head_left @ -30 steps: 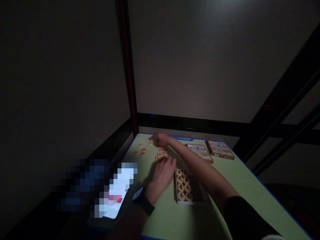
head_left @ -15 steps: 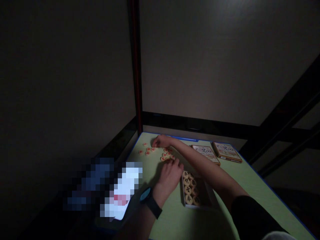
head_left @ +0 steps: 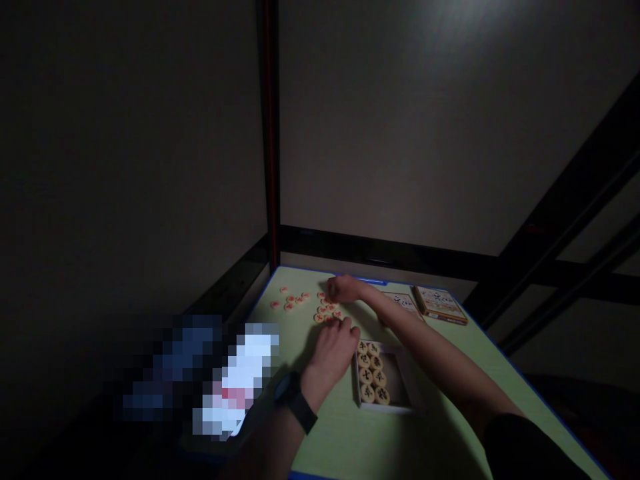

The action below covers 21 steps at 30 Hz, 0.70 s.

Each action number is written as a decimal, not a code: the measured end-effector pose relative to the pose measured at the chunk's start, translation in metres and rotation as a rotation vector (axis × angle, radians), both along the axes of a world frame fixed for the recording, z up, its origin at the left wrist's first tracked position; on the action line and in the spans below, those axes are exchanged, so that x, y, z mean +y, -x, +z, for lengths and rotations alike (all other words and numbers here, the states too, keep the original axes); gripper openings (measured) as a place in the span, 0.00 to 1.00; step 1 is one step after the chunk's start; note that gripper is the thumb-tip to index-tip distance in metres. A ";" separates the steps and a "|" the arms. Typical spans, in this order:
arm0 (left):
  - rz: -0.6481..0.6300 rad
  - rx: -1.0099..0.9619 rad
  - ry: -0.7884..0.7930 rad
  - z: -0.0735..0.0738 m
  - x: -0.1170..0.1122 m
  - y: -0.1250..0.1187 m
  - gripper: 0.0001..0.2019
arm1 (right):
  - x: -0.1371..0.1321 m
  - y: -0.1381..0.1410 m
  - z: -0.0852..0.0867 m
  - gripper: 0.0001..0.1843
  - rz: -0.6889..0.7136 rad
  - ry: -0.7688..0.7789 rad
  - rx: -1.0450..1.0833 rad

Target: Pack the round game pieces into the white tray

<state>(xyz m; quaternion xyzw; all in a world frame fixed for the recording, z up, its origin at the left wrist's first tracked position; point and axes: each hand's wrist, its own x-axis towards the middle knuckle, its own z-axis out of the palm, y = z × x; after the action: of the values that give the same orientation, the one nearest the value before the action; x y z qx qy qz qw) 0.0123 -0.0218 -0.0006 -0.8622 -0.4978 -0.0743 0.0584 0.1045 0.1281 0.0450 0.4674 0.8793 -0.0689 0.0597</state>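
Red-marked xiangqi pieces (head_left: 322,310) lie in a loose cluster on the green tabletop. At the cluster's far right edge is my right hand (head_left: 345,288), its fingers curled together; anything within them is hidden. My left hand (head_left: 334,345), with a dark watch on the wrist, rests at the cluster's near side. Its fingers are bent but apart, with the tips close to the nearest pieces. Just right of it is an open box (head_left: 397,380) with black-marked xiangqi pieces (head_left: 373,373) in two columns along its left side.
More red-marked pieces (head_left: 290,300) are scattered to the left. Two flat printed boxes stand at the back right, one box (head_left: 440,305) fully seen and the other box (head_left: 401,303) partly behind my right arm. A bright blurred screen (head_left: 245,380) is at the left edge. Walls border the table's far side.
My right hand has moved rightward, from beside the left-hand pieces to the right side of the cluster. My left hand stays near the cluster. The view has shifted slightly.
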 end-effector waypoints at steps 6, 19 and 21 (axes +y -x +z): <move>-0.004 -0.008 0.017 -0.002 0.000 0.001 0.13 | -0.010 0.004 0.004 0.13 0.010 0.009 -0.021; -0.004 -0.001 -0.024 -0.005 -0.001 0.000 0.12 | -0.004 0.000 0.007 0.17 0.115 0.090 -0.004; -0.015 0.005 -0.048 -0.005 -0.003 0.000 0.12 | -0.003 0.001 0.006 0.18 0.123 0.078 0.000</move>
<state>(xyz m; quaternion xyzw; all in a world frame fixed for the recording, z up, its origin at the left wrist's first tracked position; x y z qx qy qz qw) 0.0128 -0.0252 -0.0057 -0.8644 -0.4892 -0.0847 0.0797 0.1038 0.1250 0.0508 0.4100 0.9030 -0.0992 0.0821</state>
